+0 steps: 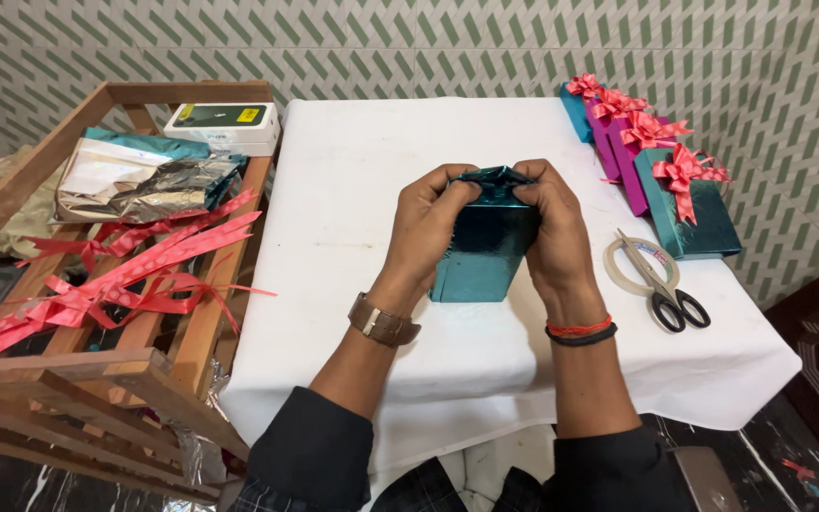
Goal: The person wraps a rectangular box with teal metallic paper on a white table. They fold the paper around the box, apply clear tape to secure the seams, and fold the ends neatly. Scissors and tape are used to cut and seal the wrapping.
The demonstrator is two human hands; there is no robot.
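A box wrapped in shiny teal foil paper (482, 254) stands on end on the white tablecloth (353, 199). My left hand (428, 223) and my right hand (550, 223) both grip its top end, with the fingers pressing the loose foil folds together there. The box's lower part rests on the cloth between my wrists. A brown watch is on my left wrist, and red and black bands are on my right.
Several wrapped gifts with red bows (661, 175) line the table's right side. Scissors (665, 289) lie across a tape roll (629, 270) beside them. On the wooden rack (68, 370) at left lie red ribbons (116, 275), foil sheets (144, 180) and a white box (223, 123).
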